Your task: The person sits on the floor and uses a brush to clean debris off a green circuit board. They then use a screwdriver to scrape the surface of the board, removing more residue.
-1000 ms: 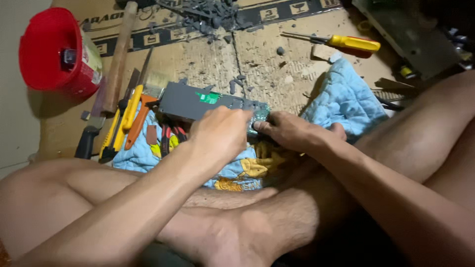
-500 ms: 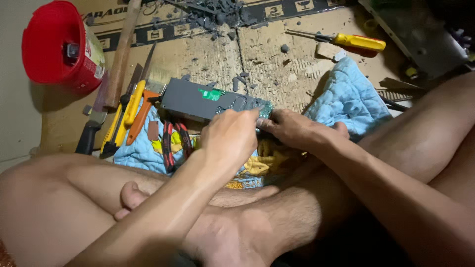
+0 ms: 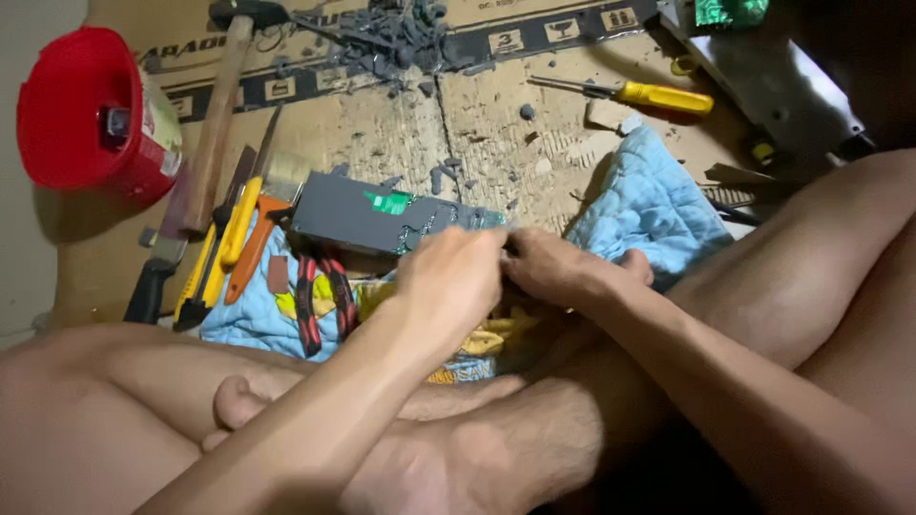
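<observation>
Hands, left [image 3: 448,277] and right [image 3: 553,272], are closed on the near-right end of the dark module [image 3: 367,215]; its long axis is laid leftward, away from them.

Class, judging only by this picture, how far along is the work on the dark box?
Done, it seems: grey debris lies piled on the cardboard, with the hammer and screwdriver set aside. In hand: the left hand and right hand meet at the end of the dark box, fingers hiding the spot. Left: the box looks whole, so probably most of it.

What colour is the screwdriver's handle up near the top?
Yellow; the screwdriver shows best in the head view.
</observation>
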